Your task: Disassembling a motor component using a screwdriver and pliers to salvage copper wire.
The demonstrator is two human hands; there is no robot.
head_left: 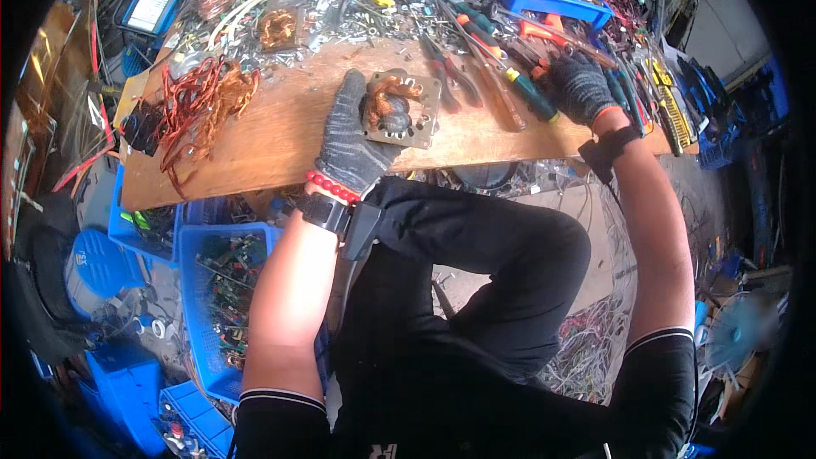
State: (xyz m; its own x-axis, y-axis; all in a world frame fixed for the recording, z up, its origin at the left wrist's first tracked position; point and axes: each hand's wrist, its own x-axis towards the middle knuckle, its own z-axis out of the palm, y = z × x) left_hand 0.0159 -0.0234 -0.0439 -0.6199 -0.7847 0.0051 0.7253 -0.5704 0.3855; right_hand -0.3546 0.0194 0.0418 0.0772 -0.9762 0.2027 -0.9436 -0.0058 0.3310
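Note:
My left hand (350, 132), in a dark grey knit glove, is closed on the edge of a square metal motor plate with a copper coil (391, 108), holding it above the wooden board. The thumb points away from me along the plate's left side. At the right, my right hand (580, 87), gloved alike, has its fingers curled down among the tool handles. What those fingers grip is hidden. Just left of it lie a screwdriver with a dark green handle (534, 97), one with an amber handle (503, 100) and a pair of red-handled pliers (456, 85).
Red and copper wire bundles (208, 106) lie on the left of the wooden board (280, 140). Screws and metal scraps (348, 21) cover its far side. A blue bin (544, 2) stands far right; a blue crate (197, 314) of scrap sits below left, beside my legs.

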